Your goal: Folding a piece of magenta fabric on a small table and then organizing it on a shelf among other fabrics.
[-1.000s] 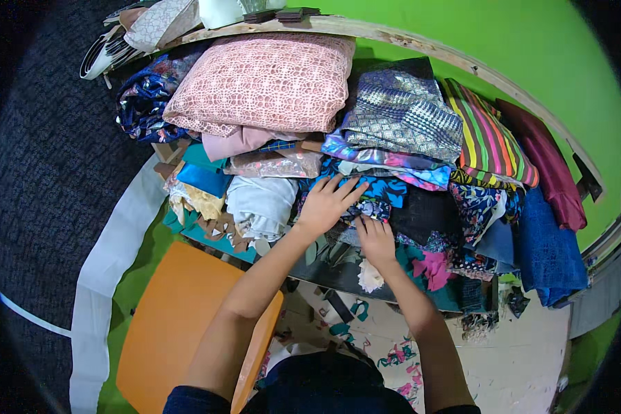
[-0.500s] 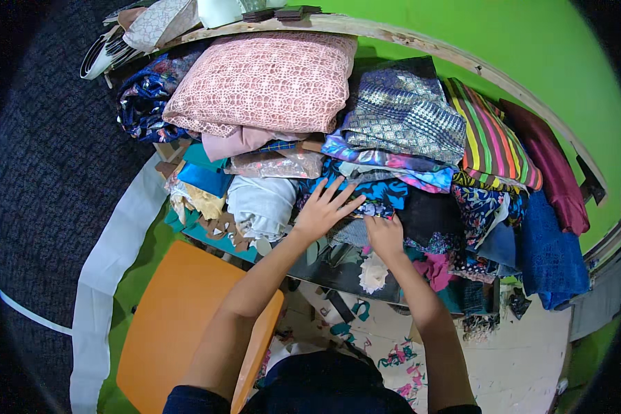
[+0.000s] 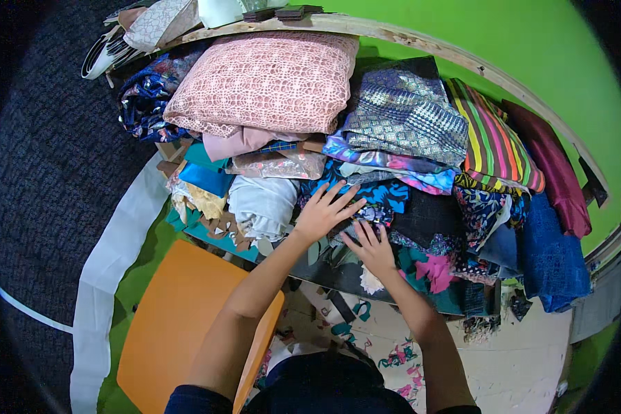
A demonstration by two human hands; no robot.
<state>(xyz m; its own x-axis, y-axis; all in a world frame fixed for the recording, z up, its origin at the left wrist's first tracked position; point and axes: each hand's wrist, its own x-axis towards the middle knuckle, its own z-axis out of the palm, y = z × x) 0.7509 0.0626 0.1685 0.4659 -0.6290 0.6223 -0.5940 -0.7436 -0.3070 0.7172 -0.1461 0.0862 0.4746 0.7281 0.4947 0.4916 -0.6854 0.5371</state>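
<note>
Blue-and-black patterned cloth (image 3: 393,196), one piece, lies centrally under the left hand (image 3: 322,212), palm down, fingers spread. The right hand (image 3: 375,252), fingers also spread, slants forward near one dark floral cloth (image 3: 375,214); contact is unclear. Beyond sit one pink lacy bundle (image 3: 265,84) and one multicolour-striped bundle (image 3: 495,148).

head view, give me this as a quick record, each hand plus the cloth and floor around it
left hand: open, spread on blue-and-black cloth
right hand: open, near small floral cloth; contact unclear
far side: pink lacy bundle
left side: bunched white cloth
right side: striped cloth
floor: scattered scraps
</note>
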